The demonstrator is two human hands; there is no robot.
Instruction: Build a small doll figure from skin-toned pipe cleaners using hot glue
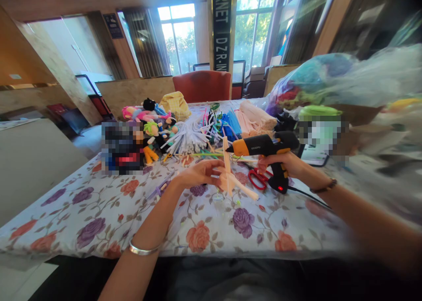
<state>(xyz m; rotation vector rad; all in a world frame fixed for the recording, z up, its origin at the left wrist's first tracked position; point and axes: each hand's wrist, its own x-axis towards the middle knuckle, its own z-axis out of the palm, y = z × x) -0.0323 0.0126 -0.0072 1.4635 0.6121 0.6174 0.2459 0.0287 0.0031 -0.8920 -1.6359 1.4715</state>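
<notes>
Silver bangle (pixel 144 250) on the wrist, the left arm reaches in over a desk (pixel 141 204) spread with a floral cloth. Its left hand (pixel 206 173) pinches a peach fuzzy piece (pixel 228 167), made of crossed strips and raised above the middle of the near side. Wrapped around the handle of a black-and-orange glue gun (pixel 255 145), the right hand (pixel 292 161) points the nozzle at the upper strip; whether they touch is unclear. Red-handled scissors (pixel 260 187) lie just beside the gun.

At the right, a clear plastic bag (pixel 313 79) bulges with blue, purple, green and red stuff, too blurred to name. Small dolls (pixel 152 130) crowd the left, near a yellow checked cloth item (pixel 174 105) whose inside is hidden. Between them and the bag lie loose white stems (pixel 189 136), a blue bundle (pixel 232 124) and a pale peach bundle (pixel 252 118).
</notes>
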